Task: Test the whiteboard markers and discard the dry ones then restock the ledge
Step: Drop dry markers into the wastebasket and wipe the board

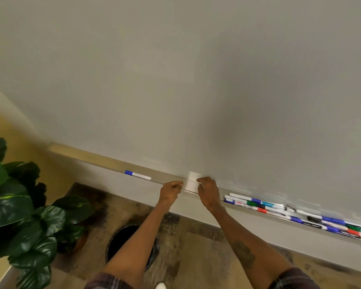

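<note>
A white block (191,183) sits on the whiteboard ledge (96,163), between my two hands. My left hand (171,190) is curled into a loose fist, and its fingertips press on the block's left edge. My right hand (209,191) curves over the block's right edge, thumb on its front. A lone blue-capped marker (137,175) lies on the ledge to the left of my hands. Several markers (258,205) with blue, green, red and black caps are piled on the ledge to the right, and more markers (340,225) lie further right. The whiteboard (196,90) above shows no marks.
A round black waste bin (127,243) stands on the patterned carpet below my left forearm. A large-leafed potted plant (19,205) fills the left side next to the yellow wall. My white shoe tip (161,285) shows at the bottom edge.
</note>
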Tool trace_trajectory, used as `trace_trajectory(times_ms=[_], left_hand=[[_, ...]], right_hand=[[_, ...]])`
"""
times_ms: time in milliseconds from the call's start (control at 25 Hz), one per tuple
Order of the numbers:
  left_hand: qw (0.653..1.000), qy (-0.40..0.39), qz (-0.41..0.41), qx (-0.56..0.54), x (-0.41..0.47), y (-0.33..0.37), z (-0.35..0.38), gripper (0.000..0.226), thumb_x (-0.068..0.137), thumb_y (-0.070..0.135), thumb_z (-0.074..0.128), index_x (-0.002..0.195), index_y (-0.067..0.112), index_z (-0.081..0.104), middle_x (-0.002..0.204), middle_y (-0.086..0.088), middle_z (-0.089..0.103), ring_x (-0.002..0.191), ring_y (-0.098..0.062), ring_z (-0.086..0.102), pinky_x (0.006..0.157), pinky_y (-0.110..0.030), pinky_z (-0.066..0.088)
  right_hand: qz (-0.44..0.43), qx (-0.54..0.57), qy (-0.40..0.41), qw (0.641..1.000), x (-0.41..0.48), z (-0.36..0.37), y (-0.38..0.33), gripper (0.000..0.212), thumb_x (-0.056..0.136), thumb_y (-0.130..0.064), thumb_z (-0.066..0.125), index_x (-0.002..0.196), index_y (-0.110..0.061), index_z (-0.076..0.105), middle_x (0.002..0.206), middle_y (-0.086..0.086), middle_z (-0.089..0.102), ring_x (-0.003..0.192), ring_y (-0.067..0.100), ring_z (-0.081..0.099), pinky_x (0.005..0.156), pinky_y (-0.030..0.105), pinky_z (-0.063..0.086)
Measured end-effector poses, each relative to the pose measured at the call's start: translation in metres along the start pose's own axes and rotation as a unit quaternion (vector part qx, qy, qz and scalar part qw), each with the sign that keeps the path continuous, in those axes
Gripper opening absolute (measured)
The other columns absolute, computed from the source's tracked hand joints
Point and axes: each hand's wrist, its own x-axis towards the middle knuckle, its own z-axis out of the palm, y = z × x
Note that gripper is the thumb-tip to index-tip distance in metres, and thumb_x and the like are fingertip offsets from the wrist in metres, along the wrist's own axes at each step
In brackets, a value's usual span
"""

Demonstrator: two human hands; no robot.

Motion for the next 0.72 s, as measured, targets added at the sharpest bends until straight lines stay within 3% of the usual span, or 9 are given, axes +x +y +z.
trace_trajectory(times_ms=[160, 360, 560, 640, 720], left_hand=[[1.0, -0.026, 0.008, 0.013, -0.012, 0.008, 0.058, 0.03, 0.098, 0.022, 0.058, 0.124, 0.012, 0.068, 0.112, -0.005, 0.069, 0.105, -0.023, 0.065, 0.082, -0.027, 0.053], [0.997, -0.054, 0.013, 0.045, -0.018, 0.001, 0.124, 0.032, 0.099, 0.019, 0.058, 0.127, 0.008, 0.065, 0.122, -0.012, 0.066, 0.108, -0.026, 0.063, 0.1, -0.037, 0.051], [0.997, -0.067, 0.0, 0.042, -0.011, -0.013, 0.168, 0.033, 0.098, 0.014, 0.058, 0.13, 0.005, 0.061, 0.126, -0.014, 0.064, 0.101, -0.025, 0.062, 0.091, -0.035, 0.051], [0.997, -0.073, -0.008, 0.034, -0.006, -0.014, 0.181, 0.037, 0.098, 0.016, 0.058, 0.134, 0.005, 0.057, 0.129, -0.014, 0.062, 0.108, -0.029, 0.062, 0.091, -0.037, 0.051], [0.996, -0.084, -0.015, 0.024, 0.001, -0.014, 0.194, 0.042, 0.099, 0.015, 0.058, 0.14, 0.008, 0.053, 0.135, -0.014, 0.059, 0.114, -0.03, 0.061, 0.09, -0.036, 0.051]], right_hand=[[0.021, -0.002, 0.025, 0.999, -0.026, -0.04, 0.053, 0.031, 0.098, -0.007, 0.05, 0.126, -0.011, 0.061, 0.131, 0.009, 0.058, 0.123, 0.026, 0.051, 0.106, 0.033, 0.04], [0.092, 0.01, 0.049, 0.995, -0.055, -0.077, 0.118, 0.031, 0.099, -0.012, 0.052, 0.13, -0.013, 0.059, 0.137, 0.008, 0.056, 0.128, 0.025, 0.049, 0.108, 0.036, 0.04], [0.147, -0.008, 0.059, 0.987, -0.065, -0.104, 0.177, 0.031, 0.098, -0.014, 0.055, 0.129, -0.01, 0.059, 0.132, 0.012, 0.058, 0.124, 0.028, 0.05, 0.105, 0.038, 0.043], [0.163, 0.008, 0.063, 0.985, -0.06, -0.11, 0.192, 0.03, 0.098, -0.012, 0.053, 0.127, -0.009, 0.061, 0.124, 0.013, 0.061, 0.113, 0.028, 0.057, 0.096, 0.037, 0.048], [0.184, 0.042, 0.056, 0.98, -0.055, -0.115, 0.2, 0.028, 0.098, -0.012, 0.05, 0.123, -0.011, 0.064, 0.103, 0.01, 0.066, 0.085, 0.02, 0.06, 0.07, 0.027, 0.048]])
